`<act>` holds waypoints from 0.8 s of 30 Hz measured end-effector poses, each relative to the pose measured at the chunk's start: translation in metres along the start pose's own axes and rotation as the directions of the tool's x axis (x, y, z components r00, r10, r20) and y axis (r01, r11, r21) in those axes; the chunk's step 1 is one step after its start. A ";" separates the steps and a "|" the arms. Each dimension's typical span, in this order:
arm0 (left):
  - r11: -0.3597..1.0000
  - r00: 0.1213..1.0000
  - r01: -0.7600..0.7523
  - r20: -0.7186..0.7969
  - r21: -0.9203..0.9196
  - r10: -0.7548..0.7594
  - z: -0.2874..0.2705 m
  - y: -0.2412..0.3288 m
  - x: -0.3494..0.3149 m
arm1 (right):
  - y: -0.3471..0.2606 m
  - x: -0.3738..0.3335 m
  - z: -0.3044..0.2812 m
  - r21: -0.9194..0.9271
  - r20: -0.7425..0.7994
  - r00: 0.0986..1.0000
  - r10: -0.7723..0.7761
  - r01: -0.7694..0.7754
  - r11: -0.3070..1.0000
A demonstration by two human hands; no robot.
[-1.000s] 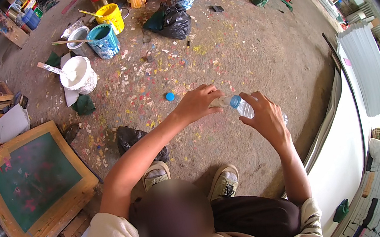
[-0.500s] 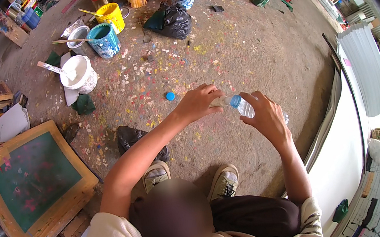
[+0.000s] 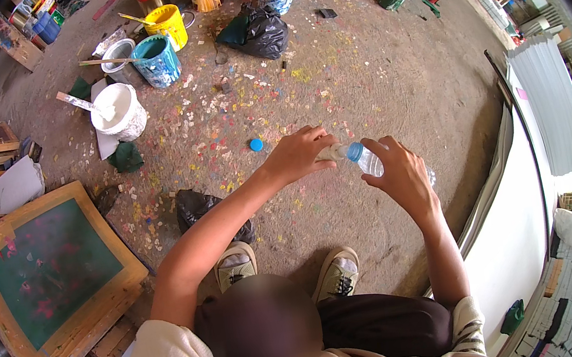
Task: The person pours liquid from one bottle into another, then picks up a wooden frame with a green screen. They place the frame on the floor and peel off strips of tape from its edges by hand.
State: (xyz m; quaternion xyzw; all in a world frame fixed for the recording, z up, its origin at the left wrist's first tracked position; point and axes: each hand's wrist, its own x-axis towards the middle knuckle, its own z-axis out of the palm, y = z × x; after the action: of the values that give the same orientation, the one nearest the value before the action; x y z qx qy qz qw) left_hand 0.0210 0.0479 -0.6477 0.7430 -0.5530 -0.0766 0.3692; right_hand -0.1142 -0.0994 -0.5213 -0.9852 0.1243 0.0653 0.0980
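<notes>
The left hand (image 3: 301, 156) clasped a pale container (image 3: 330, 154), the right hand (image 3: 401, 172) a clear bottle (image 3: 370, 163); at ten o'clock a bucket (image 3: 131, 129) held white paint (image 3: 108, 115).

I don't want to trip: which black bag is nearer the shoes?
The near bag, by the left shoe, partly hidden behind the left forearm; the far bag lies well ahead, by the blue bucket.
</notes>
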 end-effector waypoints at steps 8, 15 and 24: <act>1.000 1.000 0.000 -0.001 -0.013 0.000 0.000 0.001 0.000 | 0.000 -0.002 -0.002 -0.013 -0.008 1.000 -0.018 0.017 1.000; 0.999 0.998 -0.030 -0.053 0.026 0.031 0.000 0.000 -0.002 | 0.000 0.000 -0.001 -0.025 -0.016 1.000 -0.027 0.027 0.999; 0.999 0.999 -0.029 -0.041 0.026 0.030 0.000 -0.001 -0.001 | -0.002 0.001 -0.004 -0.019 0.009 1.000 -0.009 0.009 1.000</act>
State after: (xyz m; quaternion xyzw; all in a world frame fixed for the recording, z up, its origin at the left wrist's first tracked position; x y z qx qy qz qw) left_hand 0.0213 0.0489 -0.6482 0.7407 -0.5571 -0.0487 0.3724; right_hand -0.1123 -0.0983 -0.5176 -0.9863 0.1188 0.0707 0.0896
